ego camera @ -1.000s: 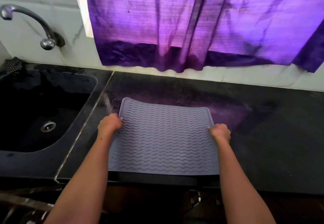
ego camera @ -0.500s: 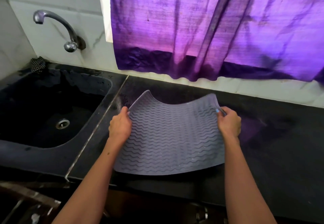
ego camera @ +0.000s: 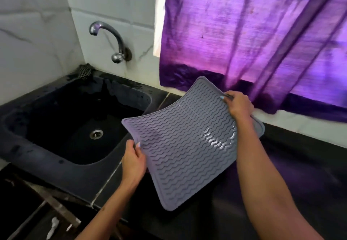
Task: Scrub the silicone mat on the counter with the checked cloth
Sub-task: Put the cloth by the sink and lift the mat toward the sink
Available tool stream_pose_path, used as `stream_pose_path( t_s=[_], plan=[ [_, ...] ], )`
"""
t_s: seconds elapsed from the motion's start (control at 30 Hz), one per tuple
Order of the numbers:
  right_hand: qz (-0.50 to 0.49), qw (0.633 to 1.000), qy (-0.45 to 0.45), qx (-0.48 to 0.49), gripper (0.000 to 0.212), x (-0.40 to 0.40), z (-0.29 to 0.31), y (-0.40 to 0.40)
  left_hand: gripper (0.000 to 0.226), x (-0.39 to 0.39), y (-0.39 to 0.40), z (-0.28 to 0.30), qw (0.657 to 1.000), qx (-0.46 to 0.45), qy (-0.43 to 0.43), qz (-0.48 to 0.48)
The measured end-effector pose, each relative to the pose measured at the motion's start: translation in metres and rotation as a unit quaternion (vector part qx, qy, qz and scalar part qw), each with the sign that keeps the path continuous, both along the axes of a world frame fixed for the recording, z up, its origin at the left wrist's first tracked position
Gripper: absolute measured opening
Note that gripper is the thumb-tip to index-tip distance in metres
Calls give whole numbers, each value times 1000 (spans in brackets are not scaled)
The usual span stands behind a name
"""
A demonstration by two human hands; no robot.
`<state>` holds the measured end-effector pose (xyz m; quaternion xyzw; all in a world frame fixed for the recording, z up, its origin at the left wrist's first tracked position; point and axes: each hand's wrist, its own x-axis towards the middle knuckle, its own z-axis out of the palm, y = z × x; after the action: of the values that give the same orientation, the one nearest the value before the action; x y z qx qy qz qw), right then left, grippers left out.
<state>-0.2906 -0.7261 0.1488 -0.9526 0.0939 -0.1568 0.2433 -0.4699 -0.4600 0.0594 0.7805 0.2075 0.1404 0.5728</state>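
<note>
- Over the counter's left edge, just beside the sink, the silicone mat now hangs in the air; a second ago it lay flat near the counter's front edge.
- It has been lifted clear, tilted and swung left toward the basin, bowing between its two held sides, with the lowest corner dangling above the front edge.
- My reading: scrubbing has not begun, and the mat seems bound for the sink or the tap first.
- The left hand grips the mat's left edge, thumb on the ribbed face and fingers curled behind.
- The right hand pinches the far right edge up high, fingers folded over the rim.
- Neither hand carries any cloth.
- A checked cloth sits bunched at the sink's back left corner, well apart from both hands; it will have to be fetched.
- Behind it all hangs a purple curtain.
</note>
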Motion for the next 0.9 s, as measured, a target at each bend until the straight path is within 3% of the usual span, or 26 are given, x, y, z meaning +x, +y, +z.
stream_pose_path(
  t_s=[0.33,0.77,0.9],
  plan=[
    [109,994,16,-20,31,98,-13,68,9,2,14,-9,975,-218,34,32],
    [181,977,92,-63,30,192,-78,110,23,22,1,-24,926,-354,49,119],
    [177,970,157,-52,37,202,-104,105,11,25,-6,-28,893,-414,79,160]
  ],
)
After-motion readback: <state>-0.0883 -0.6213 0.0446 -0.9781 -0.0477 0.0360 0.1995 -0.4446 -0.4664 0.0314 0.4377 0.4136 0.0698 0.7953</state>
